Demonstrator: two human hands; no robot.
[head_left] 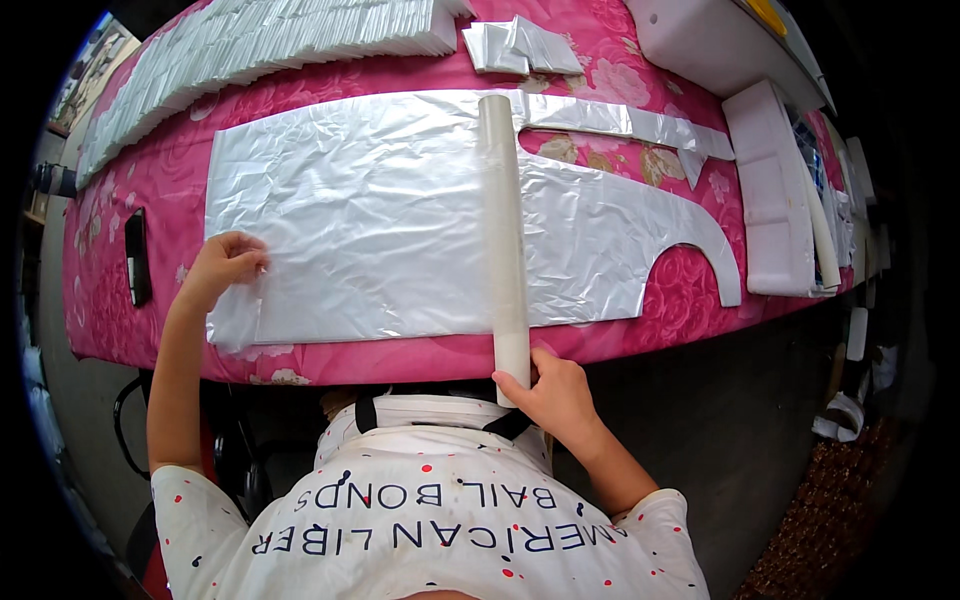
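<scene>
While the left hand (pixel 222 265) has its grip pinched on film near the left, near corner of the plastic sheet (pixel 370 220), whether one layer or several I cannot tell, lift that corner gently, since a sharp pull would probably stretch or tear it. The sheet lies spread over the middle of the table (pixel 400 362), wrinkled, its straps pointing at the right edge. Across it, from near the far edge to just past the near edge, lies the pale tube (pixel 503 200); the right hand (pixel 555 395) has its grip closed around the overhanging end. Steady, even weight there should stop the film creeping, and the tube ought to stay square to the sheet's long sides for a straight line.

By the table's left edge lies a black phone (pixel 137 257), clear of the film. Folded packets (pixel 270 50) line the far left side, with a small pile (pixel 520 45) by the far edge. A foam box (pixel 720 40) fills the far right corner, and a foam piece (pixel 765 190) at the right edge crowds the strap ends, so sliding the sheet rightward would likely buckle them.
</scene>
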